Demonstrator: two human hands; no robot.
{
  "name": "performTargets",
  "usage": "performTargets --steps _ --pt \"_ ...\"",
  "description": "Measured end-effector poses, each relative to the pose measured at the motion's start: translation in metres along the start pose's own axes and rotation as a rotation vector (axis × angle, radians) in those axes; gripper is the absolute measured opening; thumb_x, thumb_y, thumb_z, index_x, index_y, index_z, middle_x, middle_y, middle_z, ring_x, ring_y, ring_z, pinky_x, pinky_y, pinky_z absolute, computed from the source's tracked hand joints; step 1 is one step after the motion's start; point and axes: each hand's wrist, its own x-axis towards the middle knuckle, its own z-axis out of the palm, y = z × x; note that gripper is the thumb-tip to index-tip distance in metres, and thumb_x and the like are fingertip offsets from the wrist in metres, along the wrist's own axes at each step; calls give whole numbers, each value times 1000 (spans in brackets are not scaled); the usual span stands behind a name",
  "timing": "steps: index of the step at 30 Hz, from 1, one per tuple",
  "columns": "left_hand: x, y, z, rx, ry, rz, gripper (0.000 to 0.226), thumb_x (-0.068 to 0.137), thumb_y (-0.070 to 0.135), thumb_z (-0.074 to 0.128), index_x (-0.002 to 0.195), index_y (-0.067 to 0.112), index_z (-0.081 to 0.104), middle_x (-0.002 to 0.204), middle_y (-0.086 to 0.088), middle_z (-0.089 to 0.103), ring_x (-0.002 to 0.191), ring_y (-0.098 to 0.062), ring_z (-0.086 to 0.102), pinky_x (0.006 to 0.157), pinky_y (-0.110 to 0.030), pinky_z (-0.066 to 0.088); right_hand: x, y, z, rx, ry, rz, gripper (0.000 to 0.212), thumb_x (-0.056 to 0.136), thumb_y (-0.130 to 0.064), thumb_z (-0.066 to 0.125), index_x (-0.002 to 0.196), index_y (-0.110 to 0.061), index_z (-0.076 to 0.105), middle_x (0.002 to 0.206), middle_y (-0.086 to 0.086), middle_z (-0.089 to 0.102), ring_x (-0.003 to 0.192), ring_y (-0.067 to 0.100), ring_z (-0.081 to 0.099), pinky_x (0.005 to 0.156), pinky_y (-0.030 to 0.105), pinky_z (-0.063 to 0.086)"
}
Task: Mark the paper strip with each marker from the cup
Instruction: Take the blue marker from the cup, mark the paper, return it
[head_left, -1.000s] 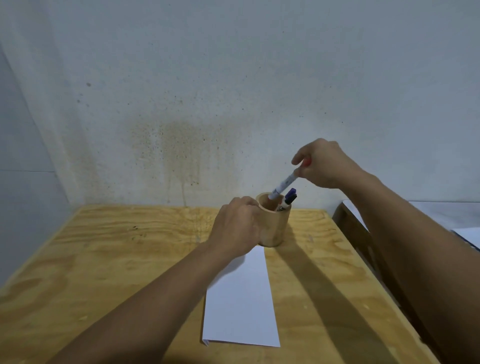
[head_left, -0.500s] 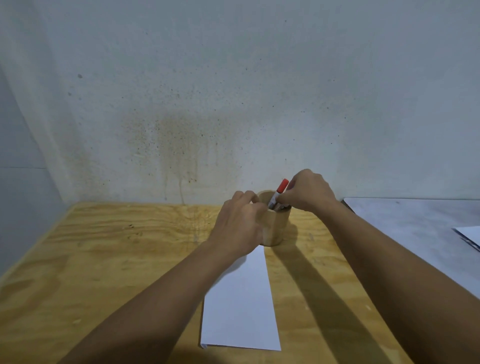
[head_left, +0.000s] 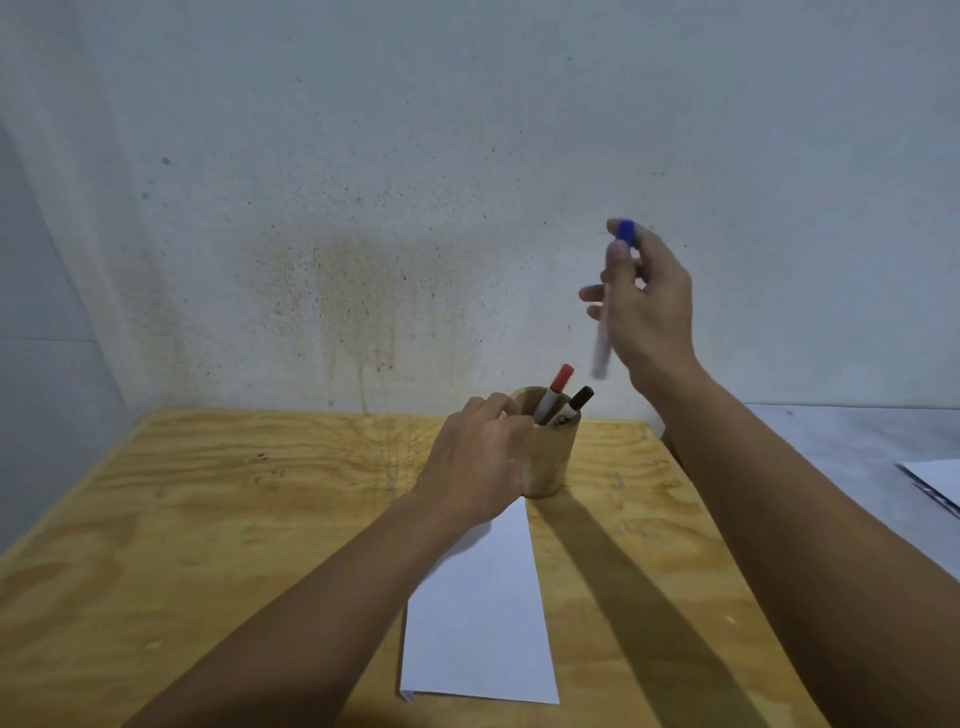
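Note:
A wooden cup (head_left: 549, 462) stands on the plywood table (head_left: 208, 519) near the wall. A red-capped marker (head_left: 555, 391) and a black-capped marker (head_left: 575, 402) lean in it. My left hand (head_left: 478, 462) grips the cup's left side. My right hand (head_left: 644, 306) is raised above and to the right of the cup and holds a blue-capped marker (head_left: 613, 291), cap upward, blurred by motion. A white paper strip (head_left: 478, 608) lies flat in front of the cup, with its far end partly under my left wrist.
A stained wall (head_left: 363, 260) rises right behind the cup. To the right lies a lower grey surface (head_left: 857, 447) with a white sheet (head_left: 935, 480) at the frame edge. The table's right edge runs under my right forearm.
My right hand dropped the red-capped marker into the cup, then rose up and to the right with the blue-capped marker. My left hand stayed on the cup.

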Motion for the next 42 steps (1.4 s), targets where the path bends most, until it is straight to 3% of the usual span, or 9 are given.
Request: performTargets --steps 3,7,15,20,27,30,33,38,42 --pt "-2 -3 1 -40 -17 -13 43 77 9 59 120 15 60 124 -3 55 107 -23 51 81 -34 46 -1 -12 -8 21 -33 -7 39 101 -31 52 138 -20 54 93 -3 59 61 10 60 55 23 54" --pt "0 -7 6 -198 30 -82 38 77 13 66 115 13 64 117 1 56 108 -15 52 89 -31 47 -13 -7 -17 -23 -103 69 30 91 -32 67 112 -13 56 93 9 68 58 8 68 52 27 52" --pt "18 2 12 -522 124 -378 57 67 21 81 120 14 60 124 -2 61 116 -17 54 90 -25 40 -32 3 -38 -36 -209 296 34 80 7 68 109 -10 62 95 13 69 67 18 72 54 18 55" --pt "20 -1 18 -555 166 -394 48 66 23 82 111 13 68 112 -1 70 101 -11 62 85 -28 50 -36 -1 -55 41 -275 317 19 95 -1 58 111 -9 60 104 17 67 72 23 76 51 31 59" --pt "21 -4 16 -558 140 -395 50 67 24 81 113 15 66 116 -1 68 106 -14 61 90 -33 51 -40 -10 -65 505 -377 623 36 96 13 35 107 6 68 113 31 67 80 35 76 62 34 63" --pt "22 -3 8 -534 144 -395 52 71 24 78 119 15 61 124 0 62 114 -16 55 94 -29 44 -46 -6 -63 678 -479 644 40 83 24 43 108 6 69 107 31 67 83 32 75 68 33 63" --pt "25 -1 -12 -696 200 -411 46 75 19 74 119 15 61 123 1 63 109 -13 58 84 -25 47 -55 3 -57 717 -579 574 44 69 16 60 110 2 70 94 24 69 83 27 74 73 32 62" --pt "20 3 -48 -1151 60 -393 30 84 3 64 113 10 66 107 -9 71 96 -22 69 81 -35 59 -64 7 -34 721 -601 576 37 84 -13 61 118 0 64 81 13 69 73 19 70 71 35 63" --pt "8 -6 -54 -1176 76 -370 18 81 -3 65 97 2 70 85 -14 72 73 -23 70 72 -32 61 -71 7 -15 578 -579 560 36 85 -26 62 113 -4 68 75 9 63 61 13 62 54 27 57"
